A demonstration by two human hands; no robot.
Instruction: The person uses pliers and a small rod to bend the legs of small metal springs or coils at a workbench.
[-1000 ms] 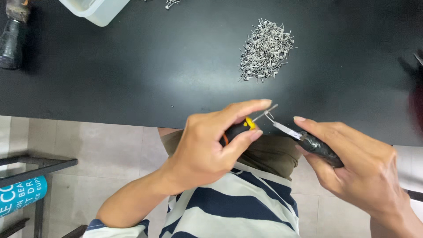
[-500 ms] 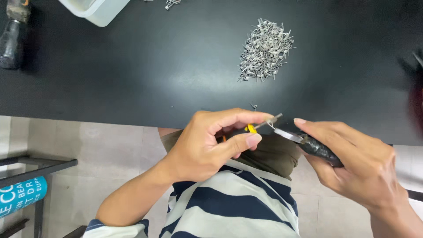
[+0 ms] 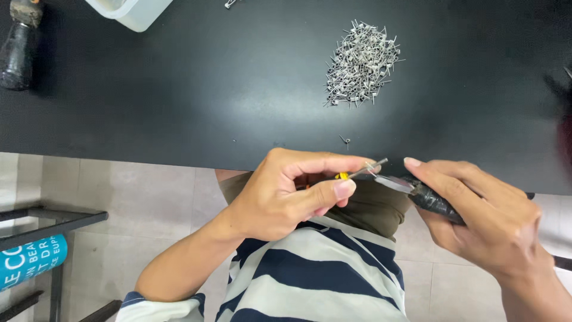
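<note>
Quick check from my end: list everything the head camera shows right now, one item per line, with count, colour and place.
table: one, black, across the upper frame
pile of small wire coils: one heap, silver, upper centre-right of the table
loose wire coil: one, silver, near the table's front edge
tub: one, white, top left, partly cut off
tool handle: one, dark, far left on the table
metal frame: one, black, lower left on the tiled floor
label: one, teal, on that frame
thin tool with yellow part: one, in the left hand
black-handled tool with metal tip: one, in the right hand
shirt: striped, navy and white
left hand: gripping the thin tool
right hand: gripping the black handle
</note>
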